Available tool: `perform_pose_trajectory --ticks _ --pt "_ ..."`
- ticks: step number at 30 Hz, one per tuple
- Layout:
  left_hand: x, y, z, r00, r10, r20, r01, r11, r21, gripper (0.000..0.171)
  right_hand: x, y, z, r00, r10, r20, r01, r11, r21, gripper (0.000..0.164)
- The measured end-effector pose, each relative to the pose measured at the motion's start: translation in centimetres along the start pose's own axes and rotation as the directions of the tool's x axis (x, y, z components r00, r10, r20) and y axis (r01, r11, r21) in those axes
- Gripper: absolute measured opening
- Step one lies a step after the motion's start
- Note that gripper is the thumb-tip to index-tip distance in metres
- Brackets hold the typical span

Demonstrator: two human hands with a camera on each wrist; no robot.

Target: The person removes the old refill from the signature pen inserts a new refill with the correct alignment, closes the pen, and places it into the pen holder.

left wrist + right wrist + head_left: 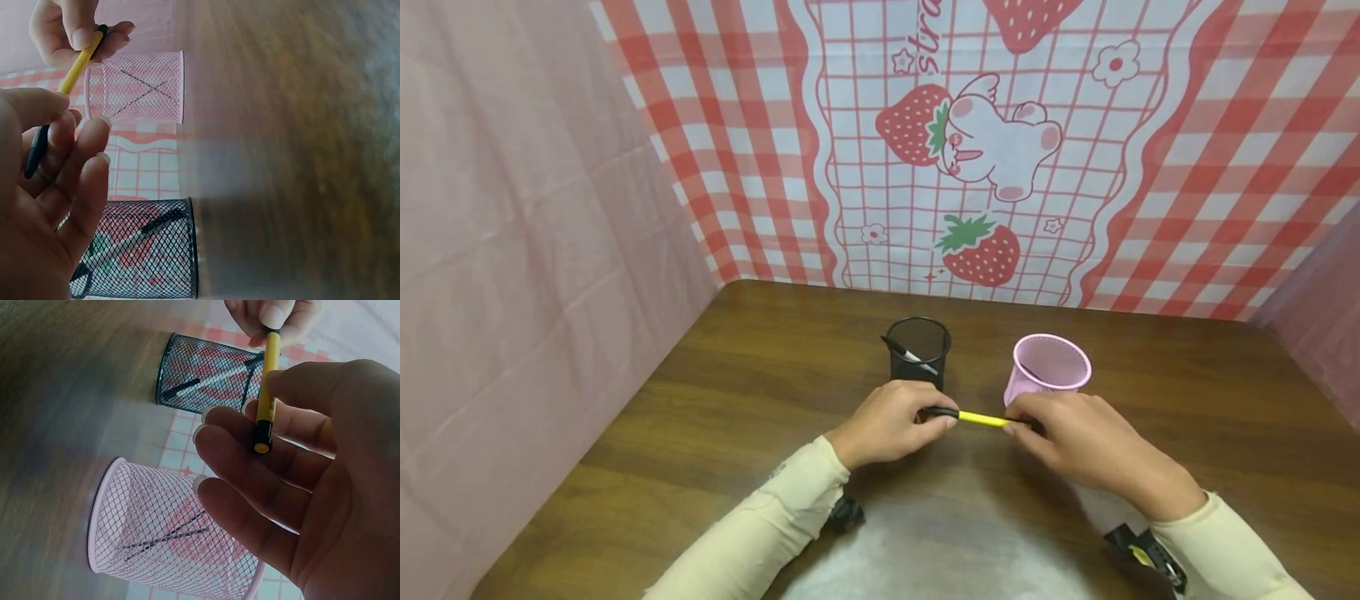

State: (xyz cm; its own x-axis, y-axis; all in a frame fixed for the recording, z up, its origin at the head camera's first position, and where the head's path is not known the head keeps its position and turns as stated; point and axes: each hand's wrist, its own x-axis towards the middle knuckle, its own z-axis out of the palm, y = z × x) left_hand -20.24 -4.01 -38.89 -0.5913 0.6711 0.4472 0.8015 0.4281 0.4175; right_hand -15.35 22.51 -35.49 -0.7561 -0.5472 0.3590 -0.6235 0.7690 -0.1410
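Observation:
A yellow marker point(983, 419) with black ends is held roughly level between both hands. The left hand point(891, 425) pinches its black capped end between thumb and fingers. Near the other end, the right hand point(1086, 437) grips the yellow barrel; the black tail point(263, 434) sticks out past the thumb in the right wrist view. Just behind the left hand stands a black mesh pen cup point(899, 368) with a black-and-white marker point(910, 356) leaning inside. Behind the right hand is a pink mesh pen cup point(1020, 383), its lower part hidden; thin dark sticks point(169, 538) cross inside it.
The cups stand on a brown wooden table point(760, 375). A red-and-white checked cloth point(760, 150) with strawberries hangs at the back. Pale pink cloth point(535, 208) walls the left side, with more on the right. Dark straps point(1150, 554) are on both wrists.

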Motion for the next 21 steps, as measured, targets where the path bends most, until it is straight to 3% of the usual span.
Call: perform_pose_trajectory --ticks 10,21 --pt "-0.03 0.05 0.11 0.993 0.064 -0.097 -0.07 0.996 -0.06 0.011 0.07 -0.21 -0.11 0.998 0.037 0.051 -0.042 0.994 0.106 0.008" --pt "-0.06 -0.08 0.16 0.99 0.078 -0.117 -0.09 0.991 -0.1 0.012 0.16 0.32 0.09 0.999 0.003 0.054 -0.014 0.981 0.195 0.014"
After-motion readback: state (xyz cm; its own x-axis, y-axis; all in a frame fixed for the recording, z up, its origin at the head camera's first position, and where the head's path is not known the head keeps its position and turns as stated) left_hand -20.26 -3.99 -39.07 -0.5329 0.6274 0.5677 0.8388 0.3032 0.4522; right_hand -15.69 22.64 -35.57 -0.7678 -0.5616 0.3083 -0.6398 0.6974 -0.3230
